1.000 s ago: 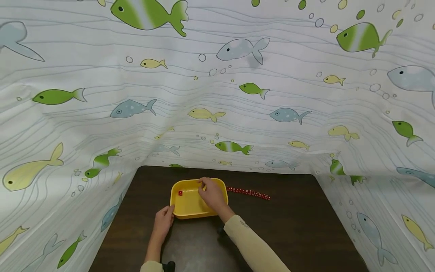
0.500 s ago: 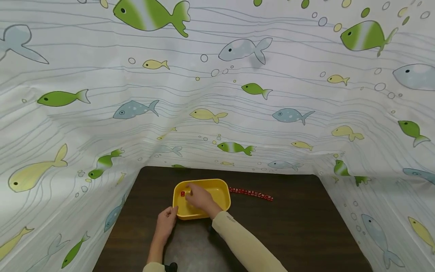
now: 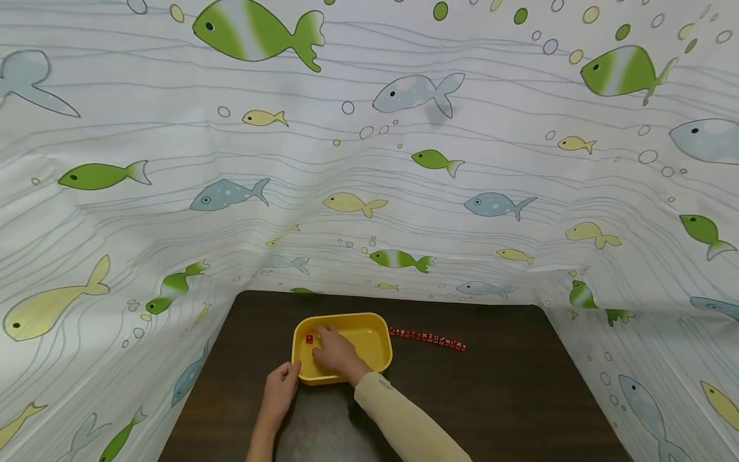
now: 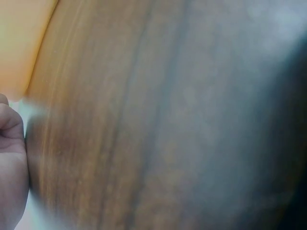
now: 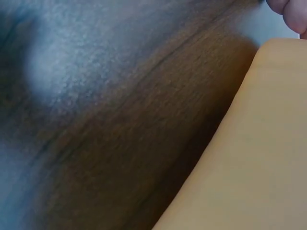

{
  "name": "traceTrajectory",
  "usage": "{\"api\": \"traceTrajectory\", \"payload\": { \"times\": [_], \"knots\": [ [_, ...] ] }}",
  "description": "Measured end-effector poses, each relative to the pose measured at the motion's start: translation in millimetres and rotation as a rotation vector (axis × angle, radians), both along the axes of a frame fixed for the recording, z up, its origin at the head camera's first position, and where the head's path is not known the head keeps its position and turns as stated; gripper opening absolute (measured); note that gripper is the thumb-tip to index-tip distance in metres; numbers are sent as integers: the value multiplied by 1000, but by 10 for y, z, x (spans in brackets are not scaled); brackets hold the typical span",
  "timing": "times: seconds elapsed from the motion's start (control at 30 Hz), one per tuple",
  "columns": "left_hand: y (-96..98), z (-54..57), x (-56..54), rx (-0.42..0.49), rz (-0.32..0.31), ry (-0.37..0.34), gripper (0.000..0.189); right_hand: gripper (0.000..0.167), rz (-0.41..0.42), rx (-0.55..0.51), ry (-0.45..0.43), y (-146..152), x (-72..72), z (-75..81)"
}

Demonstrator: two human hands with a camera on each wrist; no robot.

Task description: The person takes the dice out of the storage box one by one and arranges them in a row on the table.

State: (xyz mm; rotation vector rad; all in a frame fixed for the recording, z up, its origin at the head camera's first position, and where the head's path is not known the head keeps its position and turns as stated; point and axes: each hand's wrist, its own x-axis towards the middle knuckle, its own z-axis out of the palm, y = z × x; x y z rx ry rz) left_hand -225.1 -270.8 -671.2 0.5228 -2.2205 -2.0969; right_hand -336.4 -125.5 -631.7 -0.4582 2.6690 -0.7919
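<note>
In the head view a yellow plastic tray point(image 3: 369, 350) stands on the dark table. My left hand point(image 3: 280, 387) pinches its near left corner between thumb and curled fingers; part of that hand point(image 4: 12, 167) shows at the left edge of the left wrist view. Inside the tray lies one red die point(image 3: 309, 339), towards the left wall. My right hand point(image 3: 337, 353) reaches down into the tray just right of the die, thumb and fingers spread apart, nothing seen between them. The tray's outer wall point(image 5: 240, 158) fills the right side of the right wrist view.
A row of several red dice point(image 3: 427, 336) runs from the tray's right wall out to the right, slanting slightly nearer. White fish-print cloth point(image 3: 369, 154) hangs behind and at both sides of the dark wooden table point(image 3: 496, 391).
My right hand has moved left and down inside the tray, from its right part to beside the die. The left hand keeps its hold on the corner, and the row of dice looks unchanged.
</note>
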Motion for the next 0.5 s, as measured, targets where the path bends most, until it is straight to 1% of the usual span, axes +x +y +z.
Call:
{"api": "traceTrajectory", "payload": {
  "times": [0.17,0.23,0.33,0.43,0.5],
  "knots": [
    [0,12,1,3,7,1,49,55,35,17,0,-18,-5,8],
    [2,21,6,-2,8,-1,49,52,42,12,5,-22,-2,5],
    [3,33,12,-14,9,1,49,41,46,-9,33,-33,7,-7],
    [7,34,10,-15,11,3,49,27,67,-16,74,-47,9,-21],
    [13,28,3,-11,12,-2,49,22,81,-12,90,-54,5,-24]
  ]
}}
